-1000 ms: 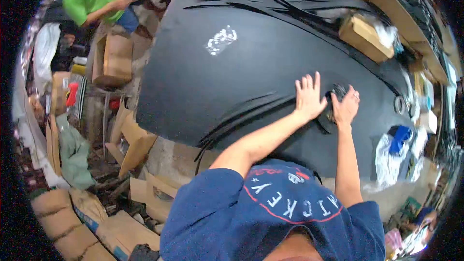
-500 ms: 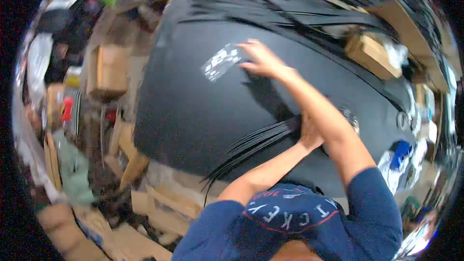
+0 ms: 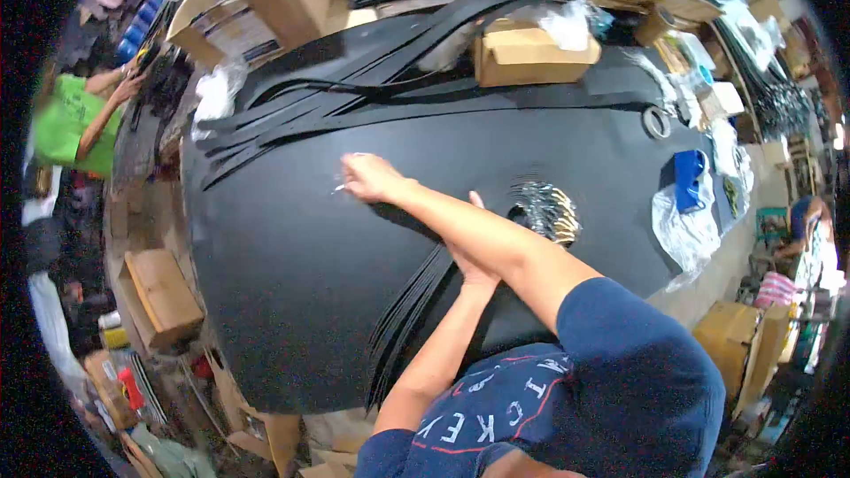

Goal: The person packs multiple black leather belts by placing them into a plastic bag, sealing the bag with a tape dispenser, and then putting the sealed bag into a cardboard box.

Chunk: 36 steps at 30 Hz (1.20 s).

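The straps (image 3: 405,312) look light and bendy, best held bunched. The left hand's (image 3: 476,273) grip is hidden; the right hand (image 3: 372,178) curls, contents unclear.

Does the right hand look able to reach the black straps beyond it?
Likely yes: only bare tabletop separates the right hand from the black straps, though it seems to hold something shiny.
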Available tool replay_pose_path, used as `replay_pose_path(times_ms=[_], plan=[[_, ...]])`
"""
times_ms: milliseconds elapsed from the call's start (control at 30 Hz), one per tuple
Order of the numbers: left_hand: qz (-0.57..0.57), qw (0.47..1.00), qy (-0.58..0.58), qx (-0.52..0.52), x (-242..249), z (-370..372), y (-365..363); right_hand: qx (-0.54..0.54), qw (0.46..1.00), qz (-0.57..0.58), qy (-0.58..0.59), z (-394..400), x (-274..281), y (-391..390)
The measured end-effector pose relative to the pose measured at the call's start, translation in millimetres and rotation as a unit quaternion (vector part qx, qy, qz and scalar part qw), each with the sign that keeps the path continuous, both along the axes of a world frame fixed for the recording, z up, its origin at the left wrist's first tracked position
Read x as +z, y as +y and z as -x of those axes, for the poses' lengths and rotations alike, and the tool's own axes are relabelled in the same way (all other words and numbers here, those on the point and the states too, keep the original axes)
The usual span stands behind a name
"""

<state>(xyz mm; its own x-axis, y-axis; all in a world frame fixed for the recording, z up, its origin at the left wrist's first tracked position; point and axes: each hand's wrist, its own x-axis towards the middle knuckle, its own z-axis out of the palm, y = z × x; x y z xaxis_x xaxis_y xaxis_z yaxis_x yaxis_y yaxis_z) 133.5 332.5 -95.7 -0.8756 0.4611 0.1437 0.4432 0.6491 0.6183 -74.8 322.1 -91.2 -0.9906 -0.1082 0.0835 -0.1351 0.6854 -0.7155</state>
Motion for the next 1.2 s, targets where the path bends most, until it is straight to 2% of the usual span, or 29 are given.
replay_pose_path(times_ms=[33, 100, 200, 233, 267, 333, 400, 433, 467, 533, 600, 667, 867, 1067, 1200], plan=[[0.127, 0.986, 0.108, 0.019, 20, 1, 4, -0.054, 0.995, 0.086, -0.021, -26, 10, 38], [0.099, 0.988, 0.111, 0.038, 22, 0, 4, -0.164, 0.966, 0.19, -0.07, -81, 40, 115], [0.07, 0.99, 0.113, 0.041, 35, 2, 4, -0.318, 0.924, 0.211, -0.034, -153, 71, 235], [0.074, 0.989, 0.12, 0.041, 35, 2, 4, -0.36, 0.878, 0.314, -0.032, -175, 67, 278], [0.079, 0.988, 0.126, 0.04, 35, 1, 5, -0.434, 0.851, 0.298, 0.003, -191, 60, 316], [0.083, 0.986, 0.142, 0.039, 33, 0, 5, -0.54, 0.805, 0.245, -0.014, -208, 56, 378], [0.098, 0.984, 0.145, 0.036, 32, 0, 6, -0.581, 0.772, 0.259, 0.011, -208, 29, 426], [0.102, 0.983, 0.146, 0.037, 32, 0, 6, -0.575, 0.776, 0.259, -0.001, -202, 26, 437], [0.108, 0.982, 0.148, 0.035, 32, 0, 6, -0.575, 0.774, 0.265, -0.003, -197, 20, 443], [0.104, 0.982, 0.151, 0.033, 32, -1, 6, -0.551, 0.752, 0.354, -0.07, -182, 32, 436], [0.107, 0.982, 0.154, 0.033, 32, -1, 6, -0.538, 0.757, 0.362, -0.077, -176, 24, 432], [0.105, 0.982, 0.151, 0.034, 33, -1, 6, -0.579, 0.752, 0.309, -0.057, -167, 19, 421], [0.098, 0.984, 0.145, 0.034, 35, -1, 7, -0.595, 0.744, 0.302, -0.038, -151, 29, 402], [0.097, 0.984, 0.145, 0.036, 35, 0, 7, -0.589, 0.745, 0.301, -0.093, -136, 26, 406], [0.091, 0.985, 0.143, 0.037, 34, -1, 8, -0.6, 0.742, 0.297, -0.047, -131, 21, 390]])
